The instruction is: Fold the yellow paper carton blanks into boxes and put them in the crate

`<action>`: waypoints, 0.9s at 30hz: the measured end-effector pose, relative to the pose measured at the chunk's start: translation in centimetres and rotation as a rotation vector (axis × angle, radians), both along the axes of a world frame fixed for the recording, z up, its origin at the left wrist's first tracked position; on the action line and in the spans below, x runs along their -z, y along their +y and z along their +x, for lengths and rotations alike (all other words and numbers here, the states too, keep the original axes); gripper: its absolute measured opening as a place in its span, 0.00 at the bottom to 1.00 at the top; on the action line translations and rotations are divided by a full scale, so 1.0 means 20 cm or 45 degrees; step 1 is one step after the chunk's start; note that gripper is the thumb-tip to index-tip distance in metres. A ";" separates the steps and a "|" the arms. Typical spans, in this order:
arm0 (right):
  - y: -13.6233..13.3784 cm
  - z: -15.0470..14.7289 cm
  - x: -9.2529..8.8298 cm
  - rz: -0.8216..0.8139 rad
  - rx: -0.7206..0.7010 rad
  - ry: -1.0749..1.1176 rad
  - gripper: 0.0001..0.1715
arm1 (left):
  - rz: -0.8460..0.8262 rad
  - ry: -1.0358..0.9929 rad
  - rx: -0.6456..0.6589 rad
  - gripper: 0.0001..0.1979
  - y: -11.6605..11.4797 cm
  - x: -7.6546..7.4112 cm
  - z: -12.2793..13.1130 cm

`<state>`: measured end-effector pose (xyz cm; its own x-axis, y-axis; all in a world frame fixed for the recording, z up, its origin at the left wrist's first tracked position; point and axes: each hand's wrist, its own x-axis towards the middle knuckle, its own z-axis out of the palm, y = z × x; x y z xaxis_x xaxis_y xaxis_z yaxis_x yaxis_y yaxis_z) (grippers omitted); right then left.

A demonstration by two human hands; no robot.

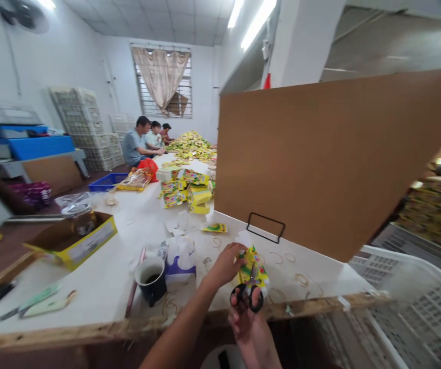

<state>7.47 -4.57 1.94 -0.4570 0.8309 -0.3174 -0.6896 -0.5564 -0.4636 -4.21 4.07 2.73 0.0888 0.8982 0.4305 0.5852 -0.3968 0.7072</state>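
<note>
My left hand (225,265) reaches over the front of the white table, fingers curled onto the upper left side of a yellow and green packet (261,274). Below it, my right hand (245,320) grips a pair of scissors (255,298) by the black handles, with the palm turned up. The scissor blades point away from me and lie over the packet; whether they cut into it I cannot tell. Another flat yellow packet (215,228) rests a little farther back. Rubber bands (302,280) are scattered on the table to the right.
A dark mug (151,287) of drink stands left, near a tissue pack (181,259). A large cardboard sheet (305,159) rises at right, beside a white plastic basket (416,307). Stacked yellow boxes (199,195) stand farther back. Several people (134,146) sit along the table's far left side.
</note>
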 end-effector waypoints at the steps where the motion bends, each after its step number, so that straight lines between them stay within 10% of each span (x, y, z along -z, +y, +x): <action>1: 0.00 -0.01 0.01 0.000 0.003 -0.017 0.36 | 0.014 -0.036 -0.003 0.16 0.00 0.02 0.00; 16: -0.01 -0.03 0.02 -0.050 0.062 -0.155 0.39 | 0.100 -0.335 -0.074 0.20 0.01 0.13 0.04; 27: 0.06 0.10 0.26 0.388 -0.057 -0.687 0.33 | 0.030 -0.395 -0.264 0.22 -0.03 0.13 0.08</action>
